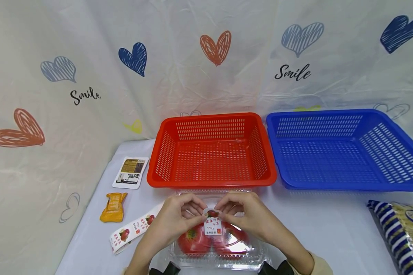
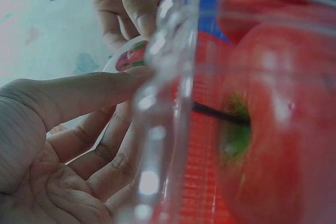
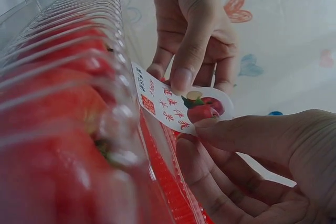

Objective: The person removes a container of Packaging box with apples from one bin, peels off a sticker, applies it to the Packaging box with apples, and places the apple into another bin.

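Clock directions as in the head view, centred on the plastic box. The label, white with printed apples, is over the middle of the box lid, picture end toward 12 o'clock. The left hand pinches its upper end from the 10 o'clock side; the right hand pinches the same end from the 2 o'clock side. Both grips are narrow, thumb against fingers, label between. The label's lower end is near the lid; cannot tell whether it touches. Red apples show through the see-through box.

Surroundings: red basket at 12 o'clock; blue basket at 2, beside it; striped bag at 3; strip of labels at 9; yellow packet between 9 and 10; white pouch at 10. All rest on a white tablecloth.
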`<move>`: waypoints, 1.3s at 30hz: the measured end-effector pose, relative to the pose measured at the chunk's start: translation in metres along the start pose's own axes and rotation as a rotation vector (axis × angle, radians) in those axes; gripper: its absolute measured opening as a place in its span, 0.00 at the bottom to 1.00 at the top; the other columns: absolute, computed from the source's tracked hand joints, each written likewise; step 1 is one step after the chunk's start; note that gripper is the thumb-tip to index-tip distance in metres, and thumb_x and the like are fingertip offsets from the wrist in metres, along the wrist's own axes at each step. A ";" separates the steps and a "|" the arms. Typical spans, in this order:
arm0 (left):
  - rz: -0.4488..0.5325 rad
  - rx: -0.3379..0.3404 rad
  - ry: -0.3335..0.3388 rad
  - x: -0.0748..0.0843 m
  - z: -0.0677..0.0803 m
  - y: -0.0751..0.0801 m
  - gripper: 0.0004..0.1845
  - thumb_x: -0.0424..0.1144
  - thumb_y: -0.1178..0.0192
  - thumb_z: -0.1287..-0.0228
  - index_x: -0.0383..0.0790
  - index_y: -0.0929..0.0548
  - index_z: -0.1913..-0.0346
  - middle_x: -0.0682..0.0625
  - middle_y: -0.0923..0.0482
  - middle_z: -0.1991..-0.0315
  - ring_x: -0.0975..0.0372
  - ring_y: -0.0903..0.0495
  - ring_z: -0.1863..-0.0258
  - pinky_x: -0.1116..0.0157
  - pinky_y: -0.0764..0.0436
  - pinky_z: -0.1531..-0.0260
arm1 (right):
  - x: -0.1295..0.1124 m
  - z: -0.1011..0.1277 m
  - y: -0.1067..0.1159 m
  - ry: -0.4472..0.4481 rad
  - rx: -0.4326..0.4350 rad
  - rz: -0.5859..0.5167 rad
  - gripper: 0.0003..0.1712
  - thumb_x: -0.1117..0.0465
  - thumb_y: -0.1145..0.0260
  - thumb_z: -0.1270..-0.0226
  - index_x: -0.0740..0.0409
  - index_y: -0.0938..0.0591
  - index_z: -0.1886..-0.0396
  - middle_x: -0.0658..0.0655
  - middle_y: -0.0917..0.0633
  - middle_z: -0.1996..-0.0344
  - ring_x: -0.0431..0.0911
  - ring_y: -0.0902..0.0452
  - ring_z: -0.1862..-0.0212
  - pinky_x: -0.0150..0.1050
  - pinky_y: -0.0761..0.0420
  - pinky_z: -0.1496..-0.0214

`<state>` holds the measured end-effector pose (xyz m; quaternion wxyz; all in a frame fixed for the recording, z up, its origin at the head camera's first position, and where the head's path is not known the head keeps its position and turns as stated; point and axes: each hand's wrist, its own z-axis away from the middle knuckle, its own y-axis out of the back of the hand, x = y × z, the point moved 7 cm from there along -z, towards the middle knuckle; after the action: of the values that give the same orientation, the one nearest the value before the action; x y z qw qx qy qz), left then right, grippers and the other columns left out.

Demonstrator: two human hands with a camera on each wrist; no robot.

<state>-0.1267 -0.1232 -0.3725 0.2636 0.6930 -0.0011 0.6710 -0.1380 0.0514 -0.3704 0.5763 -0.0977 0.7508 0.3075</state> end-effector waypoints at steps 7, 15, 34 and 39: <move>-0.009 -0.004 -0.007 0.000 -0.001 -0.002 0.09 0.26 0.26 0.39 0.34 0.14 0.58 0.48 0.14 0.63 0.63 0.15 0.66 0.67 0.12 0.62 | 0.000 -0.001 -0.001 0.012 -0.002 0.033 0.07 0.71 0.25 0.35 0.61 0.12 0.59 0.51 0.11 0.65 0.38 0.15 0.63 0.34 0.12 0.57; -0.032 0.003 -0.009 0.000 -0.002 -0.002 0.09 0.26 0.25 0.40 0.35 0.14 0.59 0.50 0.15 0.64 0.64 0.16 0.67 0.68 0.13 0.63 | -0.002 0.000 -0.001 0.037 0.003 0.056 0.08 0.72 0.25 0.36 0.61 0.12 0.59 0.51 0.11 0.65 0.37 0.16 0.64 0.34 0.12 0.59; -0.098 0.003 -0.049 -0.003 -0.005 -0.007 0.10 0.24 0.25 0.42 0.34 0.14 0.59 0.51 0.15 0.67 0.67 0.16 0.69 0.69 0.13 0.65 | 0.000 -0.003 -0.005 0.044 -0.002 0.127 0.09 0.75 0.24 0.39 0.61 0.13 0.61 0.51 0.12 0.68 0.34 0.18 0.67 0.33 0.13 0.62; -0.157 0.015 -0.055 -0.004 -0.006 -0.007 0.11 0.24 0.24 0.43 0.36 0.14 0.60 0.52 0.15 0.67 0.68 0.17 0.70 0.69 0.14 0.66 | 0.001 -0.003 -0.005 0.043 0.004 0.152 0.11 0.75 0.24 0.41 0.61 0.12 0.61 0.49 0.12 0.68 0.34 0.18 0.67 0.32 0.13 0.62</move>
<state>-0.1303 -0.1161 -0.3787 0.3099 0.7112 0.0510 0.6289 -0.1382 0.0454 -0.3726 0.5352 -0.0462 0.7689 0.3467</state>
